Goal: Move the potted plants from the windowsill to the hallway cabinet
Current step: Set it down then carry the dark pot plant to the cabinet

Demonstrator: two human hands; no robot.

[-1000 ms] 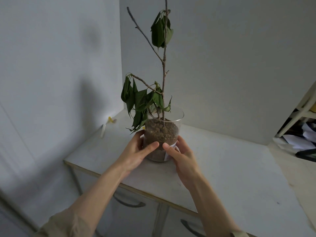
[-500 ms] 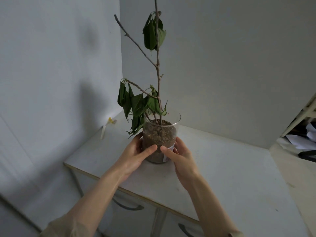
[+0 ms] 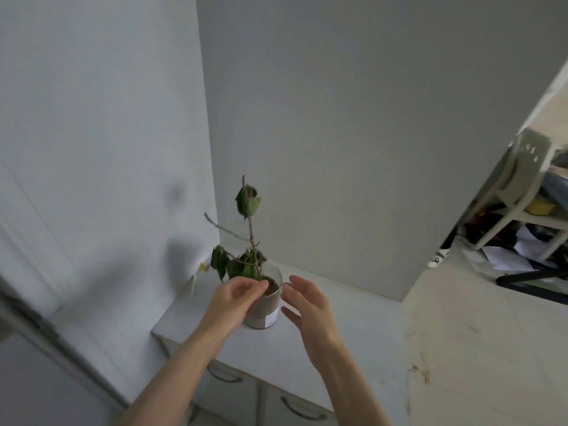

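A clear pot (image 3: 266, 305) filled with brown soil stands upright on the white cabinet top (image 3: 347, 327), near its back left corner. A thin woody plant (image 3: 249, 241) with a few drooping green leaves rises from it. My left hand (image 3: 233, 302) is in front of the pot's left side, fingers loosely curled near the rim; I cannot tell whether it still touches the pot. My right hand (image 3: 307, 309) hovers just right of the pot, palm facing it, fingers spread, a small gap between them.
Grey walls close off the corner behind and left of the cabinet. Two cabinet doors with curved handles (image 3: 302, 408) sit below the top. A small yellow-and-white object (image 3: 198, 276) lies by the left wall. A cluttered white shelf (image 3: 522, 210) stands at the far right.
Both hands have come off the pot, which now stands on the cabinet. The right hand has opened and pulled away to the right. My head has moved back and up.
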